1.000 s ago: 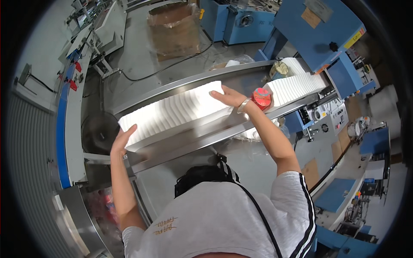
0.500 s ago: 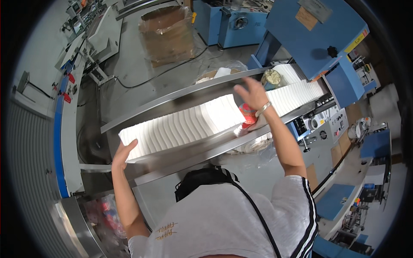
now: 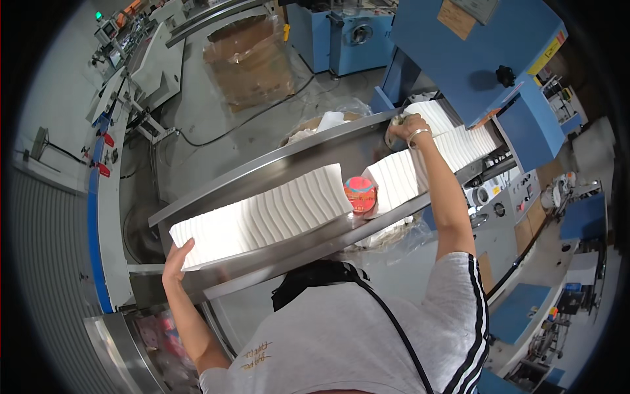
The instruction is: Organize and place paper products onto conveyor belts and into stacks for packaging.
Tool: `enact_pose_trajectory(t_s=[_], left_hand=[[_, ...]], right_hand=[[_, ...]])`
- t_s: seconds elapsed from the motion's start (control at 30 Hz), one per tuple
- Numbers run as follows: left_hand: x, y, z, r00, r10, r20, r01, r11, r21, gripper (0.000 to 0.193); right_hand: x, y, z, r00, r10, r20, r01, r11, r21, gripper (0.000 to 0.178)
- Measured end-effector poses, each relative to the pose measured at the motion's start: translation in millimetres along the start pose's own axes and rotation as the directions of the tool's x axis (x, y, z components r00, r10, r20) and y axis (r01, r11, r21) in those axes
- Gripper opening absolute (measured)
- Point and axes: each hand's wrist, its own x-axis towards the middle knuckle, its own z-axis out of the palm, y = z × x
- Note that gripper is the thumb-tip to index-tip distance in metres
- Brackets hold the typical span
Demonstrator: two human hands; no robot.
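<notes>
A long row of white folded tissue sheets [image 3: 259,220] stands on edge in a metal trough [image 3: 282,154]. My left hand [image 3: 174,261] presses against its left end, thumb on top. A round red can [image 3: 360,196] with a bit of teal sits in the gap between this row and a second row of tissues [image 3: 400,180] to the right. At the trough's far side, my right hand [image 3: 410,126] is closed over a round, pale-topped can [image 3: 396,121], mostly hidden by the fingers. Another short stack of tissues [image 3: 432,115] lies just beyond it.
A blue machine [image 3: 479,59] overhangs the trough's right end. Behind the trough are a plastic-lined carton [image 3: 252,69] and a bag of white scraps [image 3: 328,121]. A white and blue machine frame [image 3: 98,223] runs along the left. A cable [image 3: 243,121] crosses the floor.
My right hand has moved right and away from beside the red can onto the pale-topped can. The left row has shifted slightly left with my left hand, uncovering the red can.
</notes>
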Motion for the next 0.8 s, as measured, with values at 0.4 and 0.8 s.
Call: enact_pose_trajectory(t_s=[0.4,0.8], left_hand=[[-7.0,0.5,0.3,1.0,0.018,0.0,-0.018,1.0,-0.01,0.074],[-8.2,10.1,6.0,0.998,0.028,0.056,-0.029,0.999,0.026,0.083]], right_hand=[[-10.8,15.3,12.8,0.983,-0.17,-0.074,0.18,0.973,0.145,0.081],[-133.5,-66.0,-14.7,0.878,-0.477,0.024,0.473,0.86,-0.192,0.073]])
